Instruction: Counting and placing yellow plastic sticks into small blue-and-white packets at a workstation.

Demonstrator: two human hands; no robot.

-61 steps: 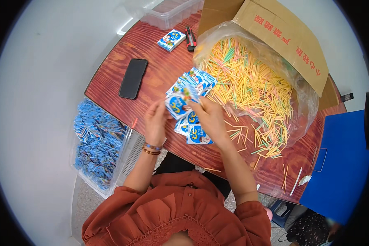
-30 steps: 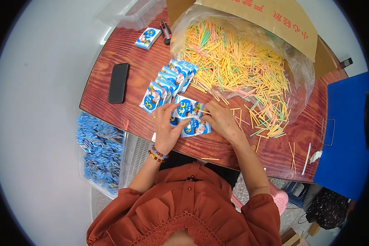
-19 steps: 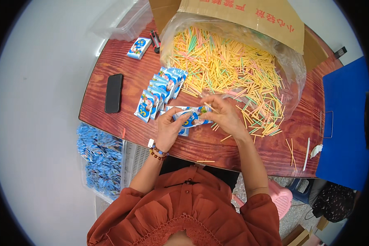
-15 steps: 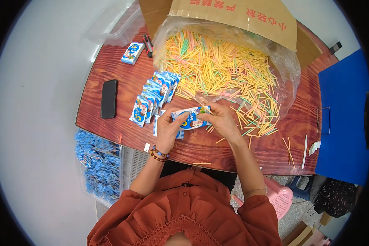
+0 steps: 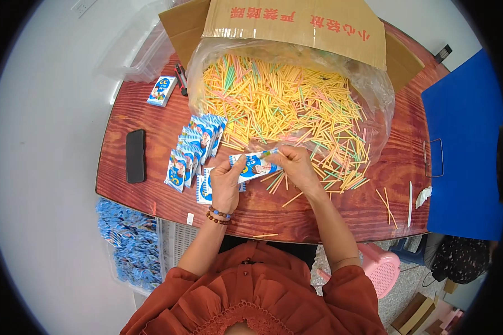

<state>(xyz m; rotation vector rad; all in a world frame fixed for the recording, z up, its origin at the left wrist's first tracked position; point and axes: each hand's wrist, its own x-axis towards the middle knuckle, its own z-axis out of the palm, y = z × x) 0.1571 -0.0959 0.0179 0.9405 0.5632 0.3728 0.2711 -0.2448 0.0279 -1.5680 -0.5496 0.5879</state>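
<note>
My left hand (image 5: 224,183) holds a small blue-and-white packet (image 5: 254,166) just above the red-brown wooden table (image 5: 151,111). My right hand (image 5: 294,165) pinches a thin straw (image 5: 270,152) at the packet's open top end. Under my left hand lie a few more packets (image 5: 204,188). A row of the same packets (image 5: 194,148) stands overlapped to the left. Beyond my hands a heap of yellow, green and pink straws (image 5: 285,106) spills from a clear plastic bag (image 5: 374,106) in a tipped cardboard box (image 5: 296,22).
A black phone (image 5: 135,156) lies at the table's left. A lone packet (image 5: 162,91) and a dark pen (image 5: 180,78) sit far left by a clear plastic tub (image 5: 134,50). A blue folder (image 5: 464,139) covers the right. A crate of blue packets (image 5: 131,245) stands below left; a pink stool (image 5: 377,268) lower right.
My hands have lifted one packet off the small pile and brought it between them, with my right hand now holding a straw at its end. The view has tilted down toward the table.
</note>
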